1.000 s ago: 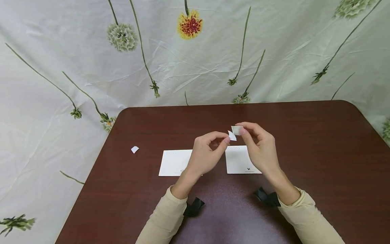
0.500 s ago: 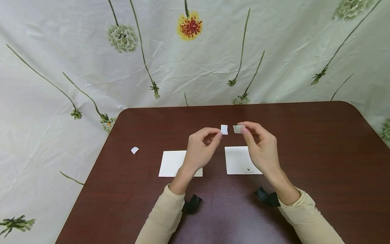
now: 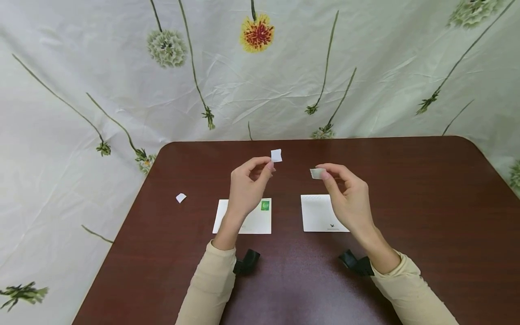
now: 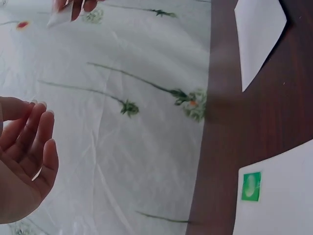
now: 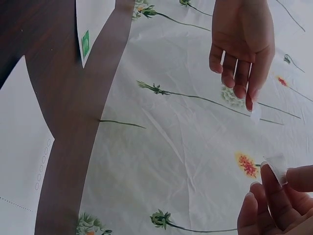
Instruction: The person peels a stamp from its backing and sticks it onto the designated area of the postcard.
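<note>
My left hand [image 3: 248, 185] pinches a small white paper square [image 3: 276, 155] between thumb and fingertips, raised above the far part of the table. To its right, my right hand [image 3: 348, 194] holds a stamp [image 3: 317, 173] by one edge. The stamp's pale side faces me, and a toothed edge shows in the right wrist view. Below the left hand lies an envelope [image 3: 256, 222] with a green stamp [image 3: 265, 206] at its upper right corner; the left forearm covers part of it. A second envelope [image 3: 318, 212] lies partly behind the right hand.
Another small white paper piece [image 3: 181, 197] lies on the dark brown table [image 3: 426, 203], left of the envelopes. A pale flowered cloth [image 3: 284, 72] hangs behind the table. Black straps [image 3: 246, 262] show at both wrists.
My left hand has moved left and away from the right hand with the paper square, parting it from the stamp. The green stamp has come into view. The right hand has stayed nearly still.
</note>
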A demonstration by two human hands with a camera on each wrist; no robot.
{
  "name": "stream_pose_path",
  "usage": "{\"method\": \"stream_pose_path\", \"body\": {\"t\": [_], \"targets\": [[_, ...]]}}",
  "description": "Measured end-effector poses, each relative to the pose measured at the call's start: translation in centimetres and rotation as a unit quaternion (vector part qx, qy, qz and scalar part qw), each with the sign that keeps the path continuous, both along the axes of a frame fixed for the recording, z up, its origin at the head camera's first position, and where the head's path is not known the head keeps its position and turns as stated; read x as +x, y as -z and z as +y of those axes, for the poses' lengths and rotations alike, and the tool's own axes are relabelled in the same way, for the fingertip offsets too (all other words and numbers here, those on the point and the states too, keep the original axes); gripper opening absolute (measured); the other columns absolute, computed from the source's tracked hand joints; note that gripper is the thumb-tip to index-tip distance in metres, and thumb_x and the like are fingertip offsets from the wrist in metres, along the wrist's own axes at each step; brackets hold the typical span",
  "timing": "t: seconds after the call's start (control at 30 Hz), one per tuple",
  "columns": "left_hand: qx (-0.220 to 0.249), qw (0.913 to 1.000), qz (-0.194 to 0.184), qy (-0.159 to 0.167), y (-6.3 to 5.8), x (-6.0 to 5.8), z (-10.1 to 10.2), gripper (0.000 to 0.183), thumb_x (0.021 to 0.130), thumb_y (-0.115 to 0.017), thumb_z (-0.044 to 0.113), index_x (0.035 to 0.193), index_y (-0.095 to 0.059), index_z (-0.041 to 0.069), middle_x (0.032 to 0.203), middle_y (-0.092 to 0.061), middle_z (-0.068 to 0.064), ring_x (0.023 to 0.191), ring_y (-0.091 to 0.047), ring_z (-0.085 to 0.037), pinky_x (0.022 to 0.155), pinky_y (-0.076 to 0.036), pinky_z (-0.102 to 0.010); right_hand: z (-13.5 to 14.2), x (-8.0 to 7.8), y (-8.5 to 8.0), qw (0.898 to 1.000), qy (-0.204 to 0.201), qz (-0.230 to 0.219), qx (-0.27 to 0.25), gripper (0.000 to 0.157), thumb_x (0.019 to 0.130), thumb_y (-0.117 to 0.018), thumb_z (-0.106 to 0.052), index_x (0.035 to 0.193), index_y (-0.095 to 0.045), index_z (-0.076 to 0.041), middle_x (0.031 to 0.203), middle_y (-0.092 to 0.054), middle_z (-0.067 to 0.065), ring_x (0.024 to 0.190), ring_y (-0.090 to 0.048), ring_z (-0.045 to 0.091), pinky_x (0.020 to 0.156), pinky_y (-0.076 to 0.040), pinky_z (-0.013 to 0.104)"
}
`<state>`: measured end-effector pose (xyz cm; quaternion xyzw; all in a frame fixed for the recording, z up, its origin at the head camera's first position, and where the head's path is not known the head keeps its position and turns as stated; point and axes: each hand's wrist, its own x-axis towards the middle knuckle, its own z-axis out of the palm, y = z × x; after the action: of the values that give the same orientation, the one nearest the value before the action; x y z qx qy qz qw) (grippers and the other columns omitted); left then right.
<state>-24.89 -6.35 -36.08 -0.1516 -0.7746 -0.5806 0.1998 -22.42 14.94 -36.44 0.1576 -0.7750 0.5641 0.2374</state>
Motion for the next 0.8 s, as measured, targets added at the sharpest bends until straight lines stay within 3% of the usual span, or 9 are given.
{"method": "stream_pose_path", "body": {"t": [0.1,0.37,0.47,0.57,0.8], "targets": [[0.011,0.9997,0.002,-0.020,-0.5,-0.2,-1.1,0.014,0.091,-0.063,0.002,0.101,-0.069,-0.006,0.081,-0.069,-0.015,0.071,-0.067,-0.024,0.064,-0.052,-0.025,0.0,0.0,0.0,1.000,-0.002,0.003,0.000,0.014,0.093,-0.061,-0.003,0.104,-0.070,-0.002,0.092,-0.069,0.007,0.071,-0.057,0.017,0.056,-0.039,0.021],[-0.001,0.9941,0.012,-0.108,-2.0,-0.5,-4.9,0.015,0.091,-0.063,0.002,0.102,-0.069,-0.007,0.081,-0.068,-0.018,0.068,-0.063,-0.004,0.064,-0.051,-0.022,0.0,-0.1,-0.2,1.000,-0.001,0.002,0.004,0.014,0.092,-0.061,-0.002,0.104,-0.070,-0.002,0.092,-0.069,0.008,0.071,-0.057,0.011,0.056,-0.039,0.018],[-0.035,0.9873,-0.021,-0.154,-2.0,-0.6,-6.7,0.016,0.092,-0.062,0.003,0.103,-0.069,-0.007,0.082,-0.069,-0.018,0.070,-0.065,-0.012,0.062,-0.049,-0.020,0.0,0.0,-0.3,1.000,-0.001,-0.004,0.005,0.015,0.093,-0.061,-0.003,0.105,-0.070,-0.002,0.092,-0.069,0.008,0.071,-0.057,0.015,0.055,-0.038,0.019],[-0.081,0.9752,-0.067,-0.195,-1.4,-0.9,-8.8,0.018,0.093,-0.062,0.007,0.104,-0.070,-0.004,0.084,-0.070,-0.016,0.075,-0.067,-0.025,0.059,-0.045,-0.016,-0.1,0.1,-0.3,1.000,-0.001,-0.009,0.006,0.015,0.093,-0.061,-0.003,0.105,-0.070,-0.002,0.092,-0.069,0.008,0.069,-0.056,0.019,0.054,-0.038,0.020],[-0.135,0.9456,-0.192,-0.226,-0.5,-0.4,-12.7,0.026,0.098,-0.056,0.016,0.113,-0.067,-0.001,0.094,-0.069,-0.019,0.085,-0.066,-0.031,0.060,-0.045,-0.022,-0.3,0.2,-0.2,1.000,-0.002,-0.013,0.008,0.015,0.093,-0.061,-0.004,0.105,-0.070,-0.004,0.091,-0.069,0.007,0.069,-0.056,0.019,0.053,-0.037,0.021]]}}
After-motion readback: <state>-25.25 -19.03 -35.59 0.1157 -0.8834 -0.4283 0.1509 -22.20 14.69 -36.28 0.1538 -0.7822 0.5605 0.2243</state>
